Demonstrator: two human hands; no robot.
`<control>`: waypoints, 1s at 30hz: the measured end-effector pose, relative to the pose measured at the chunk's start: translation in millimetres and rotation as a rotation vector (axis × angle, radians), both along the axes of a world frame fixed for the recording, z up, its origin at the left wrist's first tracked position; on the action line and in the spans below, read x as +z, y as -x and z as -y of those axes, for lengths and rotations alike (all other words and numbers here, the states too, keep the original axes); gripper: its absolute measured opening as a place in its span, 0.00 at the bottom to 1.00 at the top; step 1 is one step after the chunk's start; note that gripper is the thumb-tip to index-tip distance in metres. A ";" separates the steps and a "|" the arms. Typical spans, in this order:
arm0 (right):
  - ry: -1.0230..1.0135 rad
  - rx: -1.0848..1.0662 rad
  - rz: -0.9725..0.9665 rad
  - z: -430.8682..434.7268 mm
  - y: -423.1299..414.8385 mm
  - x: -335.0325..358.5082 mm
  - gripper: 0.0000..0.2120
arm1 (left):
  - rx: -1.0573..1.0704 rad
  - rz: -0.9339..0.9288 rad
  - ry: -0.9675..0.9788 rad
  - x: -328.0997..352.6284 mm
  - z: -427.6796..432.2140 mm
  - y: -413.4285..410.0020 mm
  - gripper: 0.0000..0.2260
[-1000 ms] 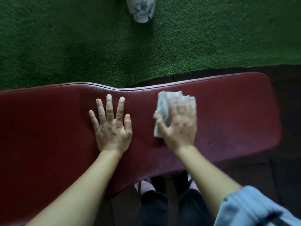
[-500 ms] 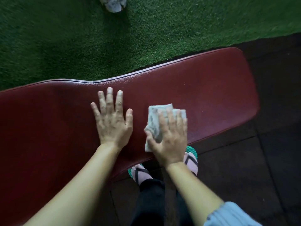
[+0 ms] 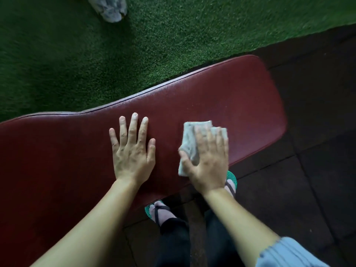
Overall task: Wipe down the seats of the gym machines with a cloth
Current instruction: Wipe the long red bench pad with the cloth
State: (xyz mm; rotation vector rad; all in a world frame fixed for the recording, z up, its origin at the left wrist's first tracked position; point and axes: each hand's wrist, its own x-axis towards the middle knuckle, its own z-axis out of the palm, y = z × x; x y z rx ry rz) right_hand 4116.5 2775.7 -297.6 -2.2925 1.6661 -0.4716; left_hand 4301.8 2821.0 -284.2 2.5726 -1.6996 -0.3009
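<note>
A long dark red padded bench seat [image 3: 240,97] runs from the lower left to the upper right. My left hand [image 3: 133,151] lies flat on its middle, fingers spread, holding nothing. Just to its right, my right hand [image 3: 209,160] presses a folded pale grey cloth [image 3: 189,145] onto the pad near the front edge. The cloth sticks out beyond the fingertips and beside the thumb; the rest is hidden under the palm. The right hand is slightly blurred.
Green artificial turf [image 3: 173,35] lies beyond the bench, with a whitish object [image 3: 109,8] at the top edge. Dark rubber floor tiles [image 3: 308,170] are to the right. My feet in green sandals [image 3: 158,211] stand under the bench's near edge.
My right hand has slid the cloth back toward the near edge, then to the right along the pad. The left hand has stayed flat in place. The view has shifted.
</note>
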 end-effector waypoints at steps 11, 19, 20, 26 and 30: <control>-0.014 0.120 -0.042 111.0 -36.9 -5.0 0.32 | 0.222 -0.051 0.048 -1.5 68.2 -9.8 0.27; 0.006 0.323 -0.026 106.4 -25.7 -7.7 0.31 | 0.263 -0.041 0.023 -2.2 70.0 -4.2 0.27; 0.001 0.260 -0.026 120.8 -31.0 -8.4 0.31 | 0.270 -0.035 0.017 -2.8 70.8 -3.0 0.27; -0.043 0.143 -0.023 160.1 -33.6 -4.4 0.31 | 0.318 -0.048 0.013 -2.4 84.8 15.9 0.28; -0.061 0.173 -0.029 123.6 34.3 -8.9 0.33 | 0.231 -0.089 0.018 -2.9 102.3 42.2 0.29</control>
